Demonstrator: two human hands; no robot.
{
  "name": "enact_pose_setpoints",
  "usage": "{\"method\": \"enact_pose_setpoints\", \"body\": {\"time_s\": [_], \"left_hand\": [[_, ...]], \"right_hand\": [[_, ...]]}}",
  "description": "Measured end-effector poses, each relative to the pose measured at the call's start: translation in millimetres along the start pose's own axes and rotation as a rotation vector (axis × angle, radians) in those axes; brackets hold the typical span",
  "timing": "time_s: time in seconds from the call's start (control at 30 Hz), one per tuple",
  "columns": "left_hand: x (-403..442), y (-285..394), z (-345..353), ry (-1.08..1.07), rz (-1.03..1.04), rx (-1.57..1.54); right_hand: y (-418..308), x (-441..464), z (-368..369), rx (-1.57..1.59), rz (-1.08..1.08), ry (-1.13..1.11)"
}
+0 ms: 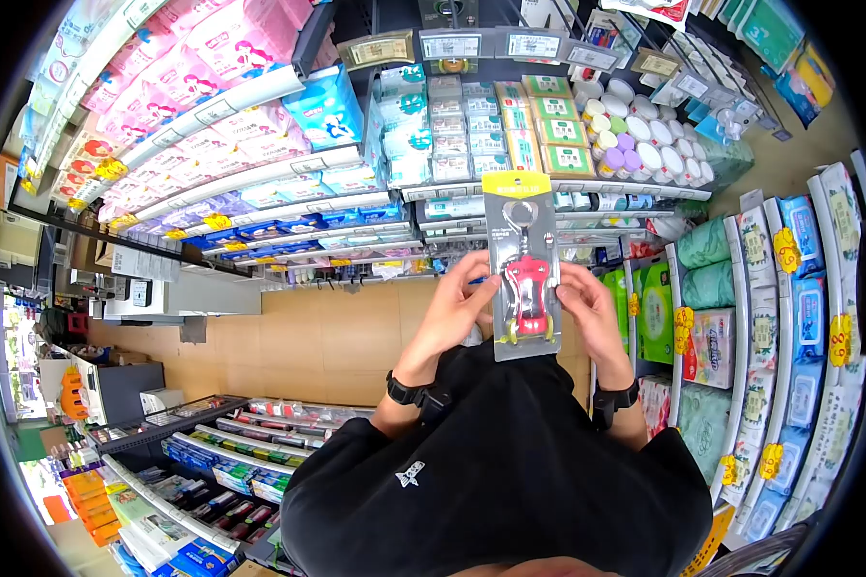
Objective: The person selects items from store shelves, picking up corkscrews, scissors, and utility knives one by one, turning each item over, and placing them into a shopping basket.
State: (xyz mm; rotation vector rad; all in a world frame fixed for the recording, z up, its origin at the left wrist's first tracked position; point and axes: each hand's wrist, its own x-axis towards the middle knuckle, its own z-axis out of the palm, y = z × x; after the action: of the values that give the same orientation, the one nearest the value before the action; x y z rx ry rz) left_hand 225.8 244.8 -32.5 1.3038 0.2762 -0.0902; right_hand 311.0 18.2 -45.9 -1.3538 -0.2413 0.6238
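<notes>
A packaged corkscrew is held upright in front of my chest, its red body and metal top under clear plastic on a grey card with a yellow header. My left hand pinches the left edge of the pack between thumb and fingers. On the opposite edge, my right hand grips the pack with its fingers bent. Both wrists wear black bands. Behind the pack's upper end runs the front edge of a shelf with boxed goods.
Pink packs fill shelves at upper left. White-lidded round containers stand at upper right. Shelves of tissue and wipe packs rise close on my right. More shelves stand at lower left, beside the tan floor.
</notes>
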Motion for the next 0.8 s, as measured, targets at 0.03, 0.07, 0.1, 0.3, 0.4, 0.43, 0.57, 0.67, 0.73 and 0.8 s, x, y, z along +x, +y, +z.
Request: {"method": "enact_pose_setpoints", "body": {"time_s": [0.03, 0.07, 0.1, 0.3, 0.4, 0.43, 0.57, 0.67, 0.73, 0.8], "left_hand": [[0, 0, 2, -0.001, 0.019, -0.007], [1, 0, 3, -0.003, 0.044, -0.010], [1, 1, 5, -0.006, 0.051, -0.004], [4, 5, 21, -0.062, 0.034, 0.009], [7, 9, 39, -0.116, 0.033, 0.043], [8, 10, 47, -0.138, 0.031, 0.065], [11, 9, 87, -0.228, 0.029, 0.084], [10, 2, 119, -0.316, 0.008, 0.107], [9, -6, 142, -0.386, -0.006, 0.114], [5, -10, 170, -0.452, -0.029, 0.105]], "right_hand": [[1, -2, -1, 0.008, -0.010, -0.002], [0, -1, -2, 0.017, -0.026, -0.005], [-2, -5, -3, 0.019, -0.035, -0.005], [-26, -31, -6, -0.094, -0.138, 0.027], [-28, -45, -22, -0.077, -0.152, 0.057], [-28, -51, -27, -0.064, -0.153, 0.068], [-29, -87, -53, -0.048, -0.171, 0.174], [-27, -122, -74, -0.030, -0.180, 0.257], [-28, -146, -87, -0.020, -0.193, 0.312], [-28, -176, -100, -0.012, -0.198, 0.375]]}}
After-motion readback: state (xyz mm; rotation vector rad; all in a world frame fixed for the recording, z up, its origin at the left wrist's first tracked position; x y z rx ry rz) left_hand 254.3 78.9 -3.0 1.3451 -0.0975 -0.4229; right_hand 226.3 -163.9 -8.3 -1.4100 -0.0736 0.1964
